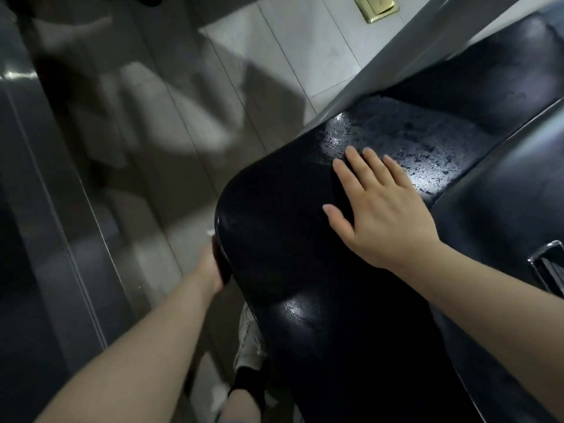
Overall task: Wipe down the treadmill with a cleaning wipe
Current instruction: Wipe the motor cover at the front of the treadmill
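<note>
Grey floor tiles (283, 56) with a brass floor socket (377, 6) sit behind the treadmill's glossy black housing (290, 254), which fills the lower right of the head view and shows damp streaks near the far end. Right hand (381, 209) lies flat on top with fingers spread, while the left hand (213, 267) reaches around the rounded edge with its fingers hidden, so can't tell its grip, and I don't clearly see the wipe. Housing looks rigid, heavy and slick when wet, so I'd brace flat on top and wipe the edge with light pressure.
</note>
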### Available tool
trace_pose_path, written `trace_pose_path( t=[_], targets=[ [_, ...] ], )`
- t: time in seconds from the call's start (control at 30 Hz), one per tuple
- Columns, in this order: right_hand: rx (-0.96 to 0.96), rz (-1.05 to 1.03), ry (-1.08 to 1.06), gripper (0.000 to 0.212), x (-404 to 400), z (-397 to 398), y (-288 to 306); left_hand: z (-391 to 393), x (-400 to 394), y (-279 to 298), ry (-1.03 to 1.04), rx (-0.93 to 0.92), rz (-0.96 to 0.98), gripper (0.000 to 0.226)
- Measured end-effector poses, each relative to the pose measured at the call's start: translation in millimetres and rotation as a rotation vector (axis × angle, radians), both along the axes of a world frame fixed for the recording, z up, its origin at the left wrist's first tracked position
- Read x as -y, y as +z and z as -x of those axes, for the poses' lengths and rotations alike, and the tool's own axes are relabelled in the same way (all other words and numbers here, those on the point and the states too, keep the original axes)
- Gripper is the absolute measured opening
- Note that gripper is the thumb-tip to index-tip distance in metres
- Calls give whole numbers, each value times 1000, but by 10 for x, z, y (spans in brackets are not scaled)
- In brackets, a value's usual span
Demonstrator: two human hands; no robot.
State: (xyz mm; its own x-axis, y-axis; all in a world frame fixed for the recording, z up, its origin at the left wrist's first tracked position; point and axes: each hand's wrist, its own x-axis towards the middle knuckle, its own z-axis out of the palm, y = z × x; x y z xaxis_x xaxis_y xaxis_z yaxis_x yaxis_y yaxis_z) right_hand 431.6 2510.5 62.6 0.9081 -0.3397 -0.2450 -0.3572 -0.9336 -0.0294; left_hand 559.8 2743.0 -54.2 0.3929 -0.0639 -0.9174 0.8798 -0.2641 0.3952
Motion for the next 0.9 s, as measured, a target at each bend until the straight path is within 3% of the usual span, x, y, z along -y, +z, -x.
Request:
trace_pose_path(
  t=[0.1,0.27,0.4,0.47,0.63,0.73,0.9],
  targets=[
    [17,6,-7,73,4,11,-11,-510,247,207,-91,104,-2,19],
    [5,-1,-3,73,1,7,6,-735,571,678,-540,289,57,21],
    [-42,-27,-26,72,-20,12,76,-418,337,950,-720,699,-4,32],
    [-70,-91,-86,67,-82,10,146,-218,215,1061,-793,792,-55,39],
    [-99,-354,-205,60,-433,286,600,161,31,1630,-594,574,-72,34],
    [-61,-462,-271,59,-658,730,994,431,-84,2070,-496,521,-13,24],
    [39,-617,-508,59,-1033,1486,1696,1085,-317,2827,-274,400,123,26]
  ],
)
